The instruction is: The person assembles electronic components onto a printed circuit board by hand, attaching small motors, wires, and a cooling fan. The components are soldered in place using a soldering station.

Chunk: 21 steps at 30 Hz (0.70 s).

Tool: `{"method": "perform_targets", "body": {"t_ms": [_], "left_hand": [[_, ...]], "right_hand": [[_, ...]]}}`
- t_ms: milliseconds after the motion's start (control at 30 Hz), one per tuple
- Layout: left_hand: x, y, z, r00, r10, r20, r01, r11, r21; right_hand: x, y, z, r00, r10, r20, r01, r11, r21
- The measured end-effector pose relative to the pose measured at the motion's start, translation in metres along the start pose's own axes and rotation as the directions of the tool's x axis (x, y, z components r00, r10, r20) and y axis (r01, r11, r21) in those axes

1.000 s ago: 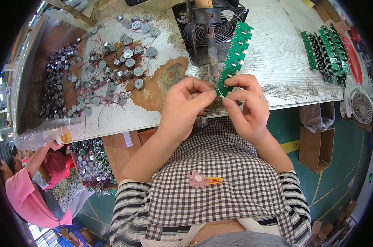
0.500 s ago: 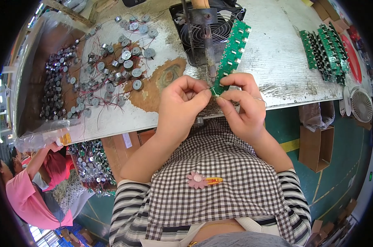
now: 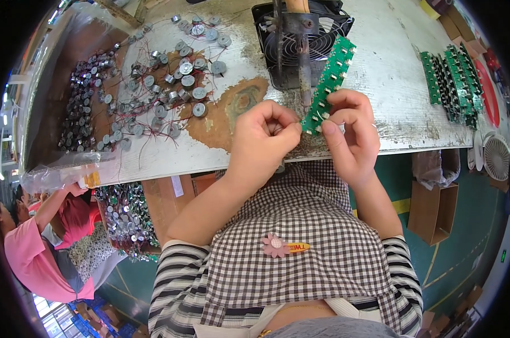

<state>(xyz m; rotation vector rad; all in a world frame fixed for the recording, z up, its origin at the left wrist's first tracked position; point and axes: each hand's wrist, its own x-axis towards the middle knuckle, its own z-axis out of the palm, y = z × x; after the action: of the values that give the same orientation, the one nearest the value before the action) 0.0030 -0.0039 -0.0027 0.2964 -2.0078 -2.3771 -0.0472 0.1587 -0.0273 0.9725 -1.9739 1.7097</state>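
Note:
A long green circuit board strip (image 3: 329, 76), with small white connectors along it, stands tilted at the front middle of the workbench. My right hand (image 3: 353, 132) grips its lower right edge between thumb and bent fingers. Beside the strip's bottom end, the thumb and forefinger of my left hand (image 3: 266, 138) are pinched together; what they hold is hidden. A small round metal part (image 3: 281, 167) shows just under that hand, partly covered. Close beyond the strip, a metal rod (image 3: 303, 67) on a stand points down toward its lower end.
Many small round motors (image 3: 187, 81) with red wires lie at the left, beside a plastic-lined box (image 3: 41, 107) of more. A black fan (image 3: 266, 42) stands behind the rod. Stacked green boards (image 3: 455, 84) lie far right. Another person (image 3: 46, 253) is at lower left.
The whole view has shifted, so the bench appears farther right. My right thumb and fingers have drawn away from my left fingertips, and the strip's lower end shows more.

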Motion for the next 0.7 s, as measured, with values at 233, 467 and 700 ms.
{"method": "perform_targets", "body": {"t_ms": [233, 467, 700], "left_hand": [[0.0044, 0.0049, 0.0038, 0.996, 0.087, -0.003, -0.087, 0.996, -0.011], [0.0029, -0.0033, 0.0028, 0.999, 0.016, 0.033, -0.018, 0.999, 0.052], [0.0028, 0.0007, -0.0052, 0.993, -0.077, 0.090, 0.073, 0.996, 0.047]], "right_hand": [[0.0089, 0.0004, -0.0047, 0.999, -0.038, -0.008, 0.038, 0.999, -0.026], [0.0055, 0.0029, -0.0068, 0.998, -0.067, -0.012, 0.066, 0.993, -0.094], [0.0065, 0.0046, -0.0065, 0.999, 0.047, 0.010, -0.047, 0.998, 0.037]]}}
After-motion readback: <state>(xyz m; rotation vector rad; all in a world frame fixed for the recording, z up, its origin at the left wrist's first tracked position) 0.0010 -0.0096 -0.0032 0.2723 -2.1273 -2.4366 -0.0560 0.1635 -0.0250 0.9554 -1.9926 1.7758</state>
